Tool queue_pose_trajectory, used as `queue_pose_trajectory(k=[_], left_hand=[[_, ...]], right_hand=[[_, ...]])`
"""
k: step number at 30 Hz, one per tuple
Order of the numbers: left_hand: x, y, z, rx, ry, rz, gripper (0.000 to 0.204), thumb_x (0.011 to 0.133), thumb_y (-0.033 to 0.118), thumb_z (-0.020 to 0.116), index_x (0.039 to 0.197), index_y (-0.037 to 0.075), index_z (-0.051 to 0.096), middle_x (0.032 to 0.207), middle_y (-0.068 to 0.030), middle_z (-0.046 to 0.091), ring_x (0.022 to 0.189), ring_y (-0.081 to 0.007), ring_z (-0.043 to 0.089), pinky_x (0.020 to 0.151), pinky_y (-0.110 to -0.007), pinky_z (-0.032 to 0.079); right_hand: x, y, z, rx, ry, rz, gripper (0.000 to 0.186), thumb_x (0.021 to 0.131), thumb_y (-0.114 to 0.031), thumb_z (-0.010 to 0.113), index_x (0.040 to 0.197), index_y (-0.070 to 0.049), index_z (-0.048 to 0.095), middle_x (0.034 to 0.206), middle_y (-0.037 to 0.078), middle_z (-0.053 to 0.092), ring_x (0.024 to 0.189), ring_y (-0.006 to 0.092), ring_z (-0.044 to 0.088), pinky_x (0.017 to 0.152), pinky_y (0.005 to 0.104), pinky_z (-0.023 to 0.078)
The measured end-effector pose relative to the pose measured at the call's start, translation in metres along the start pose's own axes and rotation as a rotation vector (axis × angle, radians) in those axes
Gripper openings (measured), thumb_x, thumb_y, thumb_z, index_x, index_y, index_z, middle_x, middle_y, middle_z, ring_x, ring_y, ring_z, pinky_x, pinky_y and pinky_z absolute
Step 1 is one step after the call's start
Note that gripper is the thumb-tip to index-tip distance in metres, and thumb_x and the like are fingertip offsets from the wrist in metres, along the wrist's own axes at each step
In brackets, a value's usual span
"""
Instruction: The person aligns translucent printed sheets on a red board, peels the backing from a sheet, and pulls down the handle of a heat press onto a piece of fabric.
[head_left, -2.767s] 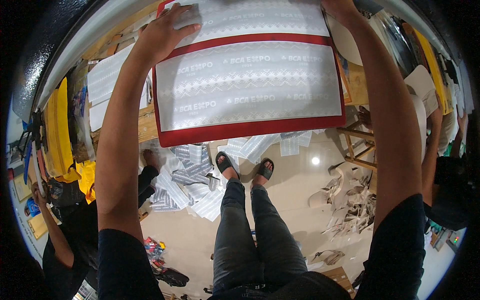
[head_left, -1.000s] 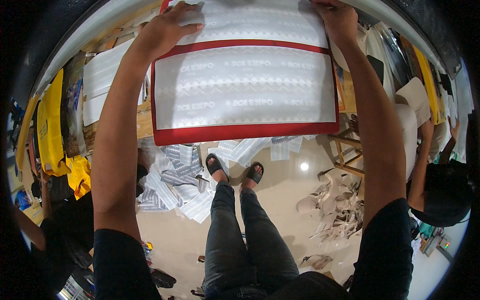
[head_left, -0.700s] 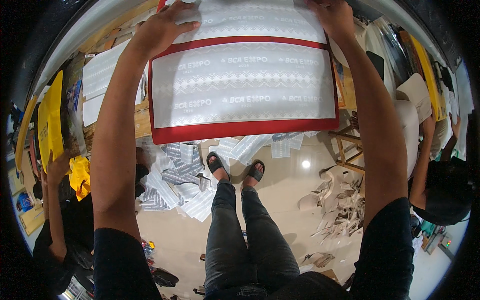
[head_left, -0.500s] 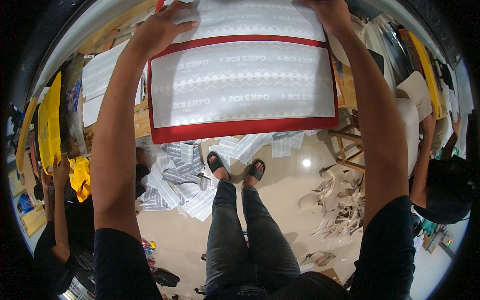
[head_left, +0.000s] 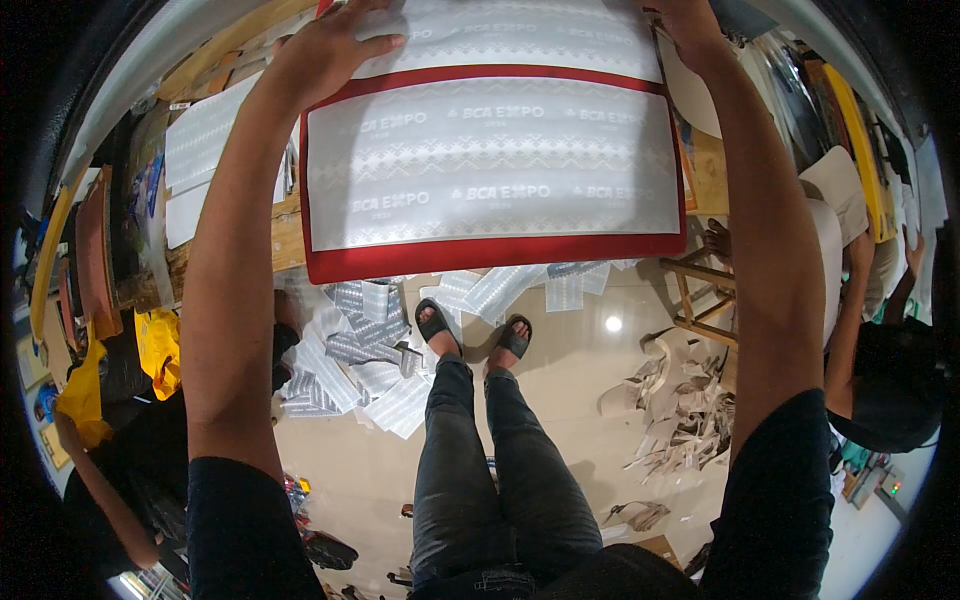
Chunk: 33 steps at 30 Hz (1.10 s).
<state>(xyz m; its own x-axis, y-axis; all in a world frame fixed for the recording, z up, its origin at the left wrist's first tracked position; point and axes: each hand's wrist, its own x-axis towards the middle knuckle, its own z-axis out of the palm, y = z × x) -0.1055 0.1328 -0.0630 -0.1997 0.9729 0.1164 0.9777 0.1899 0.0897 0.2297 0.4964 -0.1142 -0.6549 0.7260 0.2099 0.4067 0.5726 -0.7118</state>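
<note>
A red board (head_left: 500,252) lies across the table edge in front of me, bearing a silver-white printed sheet (head_left: 490,165) with a zigzag pattern. A red strip separates it from a second silver-white sheet (head_left: 520,35) farther up. My left hand (head_left: 325,50) rests at the upper left of the board, its thumb stretched out over the far sheet and its fingers partly cut off by the picture's top. At the far sheet's upper right is my right hand (head_left: 690,30); most of its fingers lie beyond the frame.
Printed sheets (head_left: 210,140) lie on the wooden table at left. Patterned offcuts (head_left: 350,350) cover the floor near my feet; beige scraps (head_left: 690,400) lie at right beside a wooden stool (head_left: 700,290). A co-worker's arm (head_left: 105,490) at left holds a yellow piece (head_left: 88,395); another person (head_left: 885,385) works at right.
The board with its sheets sits slightly farther right, and both my hands have shifted with it. At left, the co-worker has brought the yellow piece down from the table's edge.
</note>
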Motion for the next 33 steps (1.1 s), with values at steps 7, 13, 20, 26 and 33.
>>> queue_pose_trajectory(k=[7,13,20,26,33], left_hand=[[0.008,0.007,0.01,0.091,-0.018,-0.035,0.052,0.106,0.05,0.048,0.153,0.028,0.047,0.159,-0.0064,0.044,0.143,-0.0304,0.049,0.121,-0.044,0.042],[-0.011,-0.013,0.008,0.233,-0.009,0.035,0.055,0.104,0.053,0.05,0.153,0.028,0.047,0.161,-0.0057,0.043,0.144,-0.0303,0.048,0.121,-0.047,0.041],[-0.007,0.037,-0.017,-0.205,0.071,-0.18,0.059,0.098,0.045,0.067,0.149,0.018,0.054,0.157,-0.0122,0.049,0.144,-0.0319,0.048,0.12,-0.044,0.038],[-0.026,0.057,-0.048,-0.734,0.173,-0.246,0.049,0.096,0.03,0.072,0.136,0.003,0.064,0.151,-0.0222,0.053,0.141,-0.0378,0.048,0.119,-0.043,0.036],[-0.053,0.041,-0.031,-0.49,0.492,-0.177,0.039,0.102,0.028,0.066,0.136,0.008,0.066,0.139,-0.0112,0.066,0.129,-0.0237,0.062,0.111,-0.039,0.045]], right_hand=[[-0.007,0.057,-0.026,-0.939,0.087,-0.409,0.04,0.097,-0.01,0.052,0.135,-0.003,0.059,0.139,0.026,0.06,0.128,0.0411,0.056,0.112,0.0457,0.041],[-0.019,-0.026,-0.001,-0.363,0.052,-0.178,0.036,0.097,-0.012,0.053,0.13,-0.001,0.064,0.137,0.025,0.062,0.132,0.0394,0.054,0.112,0.0441,0.04],[0.003,0.024,0.0,-0.581,0.328,-0.244,0.037,0.1,-0.02,0.06,0.129,0.002,0.064,0.132,0.024,0.065,0.125,0.037,0.057,0.108,0.0445,0.044],[-0.008,-0.022,0.013,0.683,0.373,0.195,0.03,0.101,-0.023,0.064,0.125,-0.005,0.066,0.126,0.014,0.067,0.119,0.0277,0.064,0.093,0.0429,0.055],[-0.022,-0.045,-0.02,1.069,0.239,0.354,0.026,0.099,-0.025,0.067,0.119,-0.01,0.066,0.119,0.01,0.07,0.109,0.0251,0.069,0.093,0.046,0.059]])
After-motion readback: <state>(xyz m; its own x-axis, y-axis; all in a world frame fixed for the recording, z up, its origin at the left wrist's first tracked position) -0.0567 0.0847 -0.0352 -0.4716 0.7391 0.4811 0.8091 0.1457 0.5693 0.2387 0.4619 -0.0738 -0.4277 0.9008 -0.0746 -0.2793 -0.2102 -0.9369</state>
